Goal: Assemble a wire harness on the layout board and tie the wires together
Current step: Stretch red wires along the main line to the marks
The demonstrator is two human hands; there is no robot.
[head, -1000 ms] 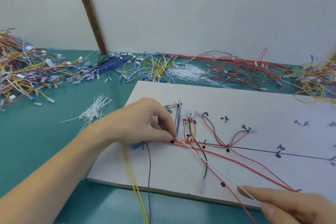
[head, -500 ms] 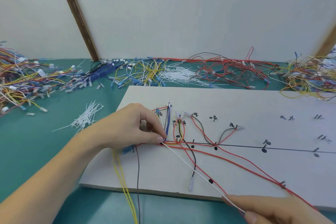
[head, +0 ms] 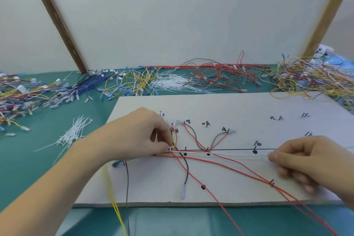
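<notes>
Nearest the viewer, thin yellow wires (head: 115,207) and a dark grey wire (head: 127,188) hang off the front edge of the flat grey rectangular layout board (head: 249,113), which lies on a teal table cover (head: 38,159). Long red wires (head: 239,171) cross the board's front half and run off its front right corner; a short black wire with a clear end sleeve (head: 186,176) lies between them, ending just short of the front edge.

On the board's left part, the left hand (head: 141,136) is closed in a pinch — thumb and forefinger press a bunch of red, yellow and black wires (head: 174,142) down at the left end of the black line drawn along the board (head: 231,149). On the right part, the right hand (head: 304,161) pinches the free end of a thin white wire (head: 220,153) between thumb and forefinger, the other fingers curled. The white wire is stretched straight between the two hands, just in front of the drawn line and parallel to it, passing over black dots (head: 255,151) marked on the board.

Behind the line, short red and black branch wires (head: 216,139) rise to handwritten labels (head: 206,124).

Left of the board lies a loose heap of white cable ties (head: 73,134). Beyond the board's far edge — along a white wall panel (head: 172,15) — lie piles of blue, yellow, red and mixed wires (head: 220,76) and more white ties (head: 172,81).
</notes>
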